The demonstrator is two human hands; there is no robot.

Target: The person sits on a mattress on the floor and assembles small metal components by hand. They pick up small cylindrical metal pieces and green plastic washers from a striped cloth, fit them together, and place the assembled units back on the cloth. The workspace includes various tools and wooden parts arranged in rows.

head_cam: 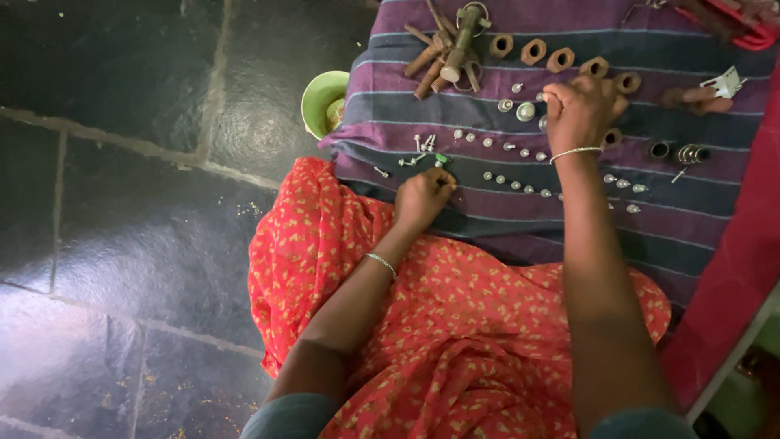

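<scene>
Left hand: the left hand rested on the near part of the striped cloth, its grip curled together; whether it pinched anything could not be told.
Right hand: the right hand lay farther up the cloth, its grip closed over small parts; what it held was hidden.
Small parts: rows of small silver screws ran left to right across the cloth between the two hands; each was too small to tell which way it pointed.
Rusty nuts: a row of brown nuts ran along the far side, their holes facing up.
Bolts: a bundle of rusty bolts lay at the far left, long axes slanting from near-left to far-right.
Metal sleeves: two short metal sleeves lay to the right of the right wrist.
Edges: the left edge of the cloth ended just beside a green bowl; a red edge bounded the right side.
Open room: bare cloth lay near the person's lap, below the screw rows; dark stone floor lay open to the left.
</scene>
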